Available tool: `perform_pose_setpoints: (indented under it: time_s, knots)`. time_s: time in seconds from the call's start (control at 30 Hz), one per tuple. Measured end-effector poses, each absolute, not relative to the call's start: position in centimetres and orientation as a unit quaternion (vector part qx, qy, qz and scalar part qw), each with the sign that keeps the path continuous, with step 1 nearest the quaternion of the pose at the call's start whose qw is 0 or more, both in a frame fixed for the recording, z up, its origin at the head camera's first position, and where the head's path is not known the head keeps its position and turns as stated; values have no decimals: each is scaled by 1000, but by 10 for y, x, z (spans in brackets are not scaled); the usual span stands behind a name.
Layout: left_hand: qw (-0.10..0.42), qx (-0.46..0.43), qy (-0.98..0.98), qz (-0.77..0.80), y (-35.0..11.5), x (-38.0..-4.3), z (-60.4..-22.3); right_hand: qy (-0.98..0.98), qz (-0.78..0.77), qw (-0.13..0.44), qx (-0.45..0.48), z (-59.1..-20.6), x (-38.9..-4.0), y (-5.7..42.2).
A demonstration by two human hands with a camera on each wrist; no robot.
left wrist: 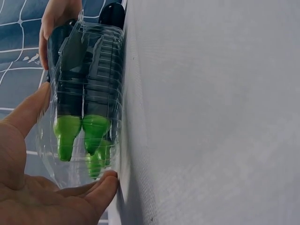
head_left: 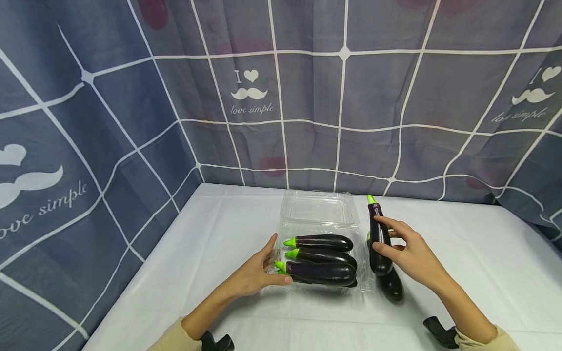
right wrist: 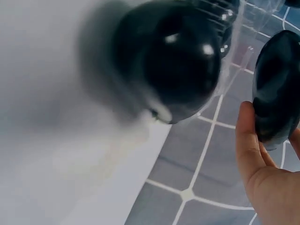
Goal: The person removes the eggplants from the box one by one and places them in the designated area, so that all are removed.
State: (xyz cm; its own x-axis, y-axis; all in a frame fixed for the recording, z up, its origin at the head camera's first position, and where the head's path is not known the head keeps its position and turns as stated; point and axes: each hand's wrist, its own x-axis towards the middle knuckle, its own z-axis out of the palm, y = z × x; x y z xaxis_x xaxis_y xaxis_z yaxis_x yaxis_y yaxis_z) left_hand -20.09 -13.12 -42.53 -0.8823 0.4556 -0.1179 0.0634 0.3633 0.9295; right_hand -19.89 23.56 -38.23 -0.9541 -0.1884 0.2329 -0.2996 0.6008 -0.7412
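Fingers (head_left: 395, 225) of the right hand (head_left: 414, 256) are curled with the thumb round a glossy eggplant (head_left: 378, 234), which is held just right of the clear container (head_left: 364, 273), its stem end pointing toward the far side of the bench (head_left: 197, 263). The container's left end is touched by the left hand (head_left: 252, 278), whose fingers are loosely spread. Three eggplants (head_left: 327, 256) are seen along the top inside, with at least one more beneath, and the lid (head_left: 320, 207) is folded back. A slip seems the likeliest trouble: smooth skin is pinched near the middle, so the thick end could be swung down if the pinch is eased. Below, a loose eggplant (head_left: 392, 288) is laid on the bench; whether the two touch cannot be told. It could be nudged and set rolling if the hand is brought too low. On the rounded pile, an added eggplant might be rolled off or jammed against the container's wall. The light container could be pushed or tipped if pressed from one side and barely braced from the other.
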Motion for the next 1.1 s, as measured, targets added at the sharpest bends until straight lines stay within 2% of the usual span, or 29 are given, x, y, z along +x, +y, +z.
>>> perform_pose_setpoints:
  time_s: [0.47, 0.8, 1.1]
  knots:
    - [181, 165, 804, 542, -129, -202, -424, -912, 398, 36, 91, -394, -187, 270]
    - [180, 164, 805, 541, -131, -200, -427, -911, 404, 26, 85, -402, -187, 285]
    - [180, 167, 801, 545, -130, -200, -427, -913, 396, -13, 96, -409, -185, 290]
